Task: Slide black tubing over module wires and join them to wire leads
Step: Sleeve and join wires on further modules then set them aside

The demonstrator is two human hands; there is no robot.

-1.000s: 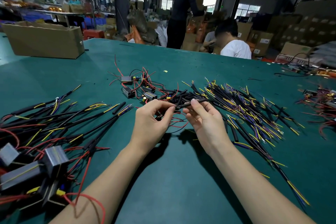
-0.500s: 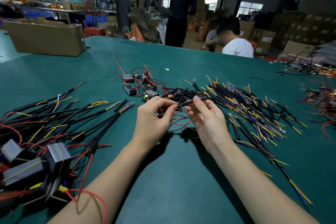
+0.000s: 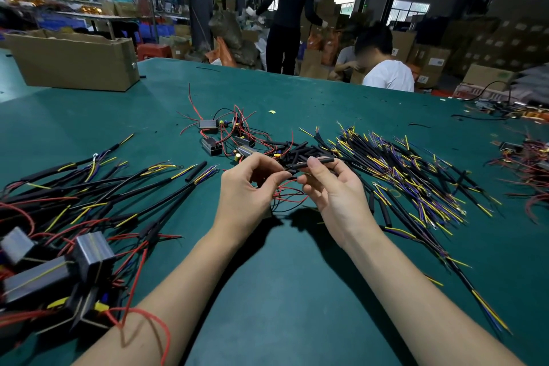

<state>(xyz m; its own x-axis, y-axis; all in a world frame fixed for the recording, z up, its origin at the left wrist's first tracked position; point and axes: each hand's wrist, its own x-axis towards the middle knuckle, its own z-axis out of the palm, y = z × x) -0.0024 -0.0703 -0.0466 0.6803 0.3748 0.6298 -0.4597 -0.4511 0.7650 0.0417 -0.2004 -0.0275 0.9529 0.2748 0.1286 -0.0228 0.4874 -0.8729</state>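
Note:
My right hand (image 3: 335, 193) pinches a short piece of black tubing (image 3: 318, 161) between thumb and fingers, its near end pointing at my left hand. My left hand (image 3: 246, 190) pinches the thin red and black module wires (image 3: 289, 196), which loop down between the two hands; the module itself is hidden behind my left hand. The wire ends meet the tubing end at my fingertips. Loose black tubing pieces (image 3: 300, 150) lie just behind the hands. A spread of black wire leads with yellow and blue ends (image 3: 416, 175) lies on the right.
Loose small modules with red wires (image 3: 225, 140) lie behind my left hand. Joined assemblies with grey module boxes (image 3: 59, 246) pile at the left. A cardboard box (image 3: 74, 59) stands far left on the green table (image 3: 282, 291). More red wiring (image 3: 528, 163) sits far right. People work beyond the table.
Both hands stay close together at the same spot; my right hand has turned the tubing a little toward the wires held by my left hand.

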